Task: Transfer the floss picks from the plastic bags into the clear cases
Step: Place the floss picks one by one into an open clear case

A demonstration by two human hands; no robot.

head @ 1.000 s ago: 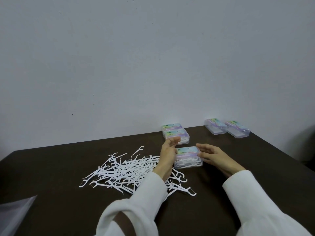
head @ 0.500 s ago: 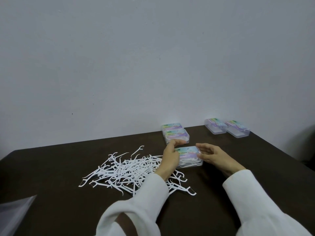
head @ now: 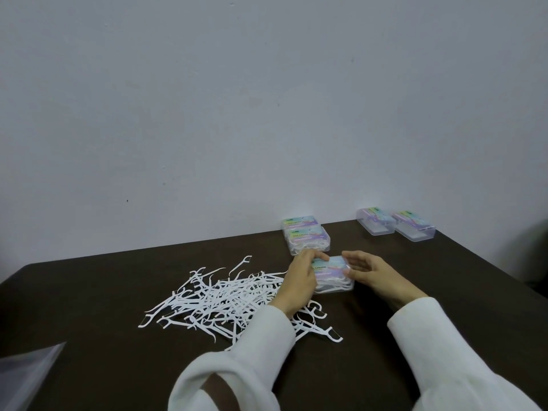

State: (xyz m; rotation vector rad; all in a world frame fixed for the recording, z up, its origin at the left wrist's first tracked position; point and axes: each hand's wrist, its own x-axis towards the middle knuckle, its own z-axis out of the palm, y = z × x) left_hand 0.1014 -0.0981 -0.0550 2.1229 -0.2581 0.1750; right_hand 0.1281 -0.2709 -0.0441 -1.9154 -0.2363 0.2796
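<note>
A clear case [head: 333, 275] with a pastel label and white picks inside lies on the dark table [head: 89, 292]. My left hand [head: 299, 281] grips its left side, fingers curled over the lid's far corner. My right hand [head: 370, 272] holds its right end, thumb pressed at the lid's edge. A loose pile of white floss picks [head: 225, 298] spreads to the left, partly under my left wrist. Two filled cases [head: 307, 237] sit just behind the held one.
Two more clear cases [head: 396, 223] stand at the back right by the wall. A corner of a clear plastic bag [head: 26, 372] lies at the lower left edge. The table's right edge slopes down near my right sleeve.
My left hand has slid from beside the case onto its lid, fingers now curling over the far corner. The right hand closed in slightly on the case's right end.
</note>
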